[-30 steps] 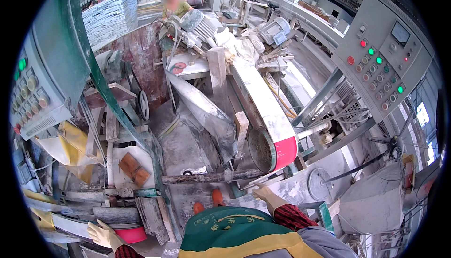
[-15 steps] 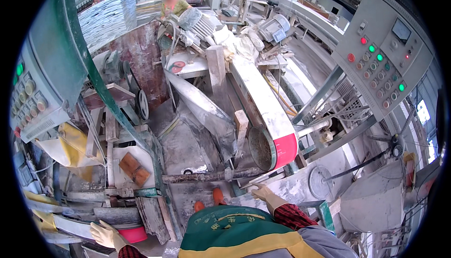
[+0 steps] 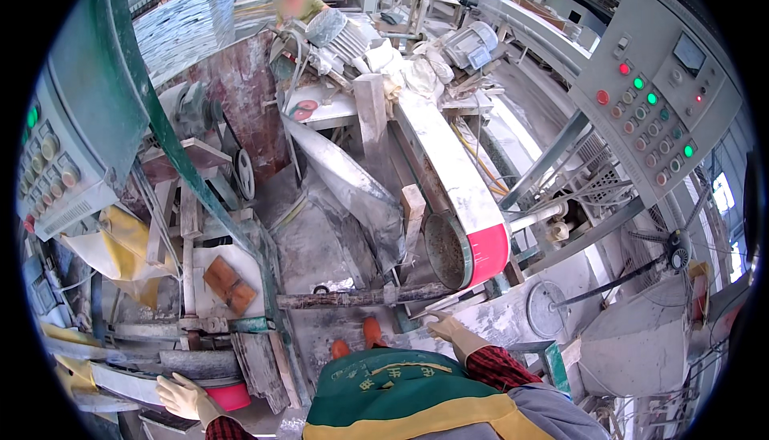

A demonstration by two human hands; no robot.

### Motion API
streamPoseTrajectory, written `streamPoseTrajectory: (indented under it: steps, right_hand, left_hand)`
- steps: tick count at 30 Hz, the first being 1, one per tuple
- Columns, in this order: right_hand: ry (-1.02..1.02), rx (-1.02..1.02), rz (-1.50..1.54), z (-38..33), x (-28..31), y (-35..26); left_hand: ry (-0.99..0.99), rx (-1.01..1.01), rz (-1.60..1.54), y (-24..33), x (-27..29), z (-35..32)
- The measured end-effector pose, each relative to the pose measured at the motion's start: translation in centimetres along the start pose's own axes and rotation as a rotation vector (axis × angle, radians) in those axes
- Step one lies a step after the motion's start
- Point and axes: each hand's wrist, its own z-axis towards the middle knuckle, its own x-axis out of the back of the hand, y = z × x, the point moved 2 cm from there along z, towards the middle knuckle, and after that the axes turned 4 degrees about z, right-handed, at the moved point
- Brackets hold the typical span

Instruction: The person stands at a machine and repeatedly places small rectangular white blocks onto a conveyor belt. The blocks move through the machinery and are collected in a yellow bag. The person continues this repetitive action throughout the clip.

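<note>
My left hand (image 3: 183,397), in a cream rubber glove, has its fingers stretched out, palm down. It rests at the edge of a pale curved belt (image 3: 132,385) whose end is red, at the lower left. My right hand (image 3: 450,333), gloved the same way, reaches out beside my apron with its fingers extended. It touches or hovers over the pale edge of a dusty machine frame (image 3: 497,324); contact is not clear. Ahead of it a wide white sanding belt (image 3: 444,168) with a red end band (image 3: 489,253) runs round a drum.
A control panel (image 3: 653,88) with lit buttons stands right, another (image 3: 60,160) left. A wooden rail (image 3: 364,298) crosses before my orange boots (image 3: 372,332). Motors (image 3: 467,46) and a metal chute (image 3: 344,164) lie ahead. A person (image 3: 298,0) is at the far side.
My left hand has shifted very slightly to the right and up along the belt. My right hand stays almost in place.
</note>
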Motion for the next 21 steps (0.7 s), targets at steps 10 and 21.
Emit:
streamPoseTrajectory:
  steps: [10,21]
  right_hand:
    - [-0.029,-0.026,0.129,-1.1,-0.3,-1.5]
    - [-0.09,-0.061,0.108,0.0,0.0,-0.4]
  left_hand:
    - [0.18,-0.033,-0.027,0.2,-0.2,-0.7]
    - [-0.075,0.056,-0.299,-0.5,-1.0,1.1]
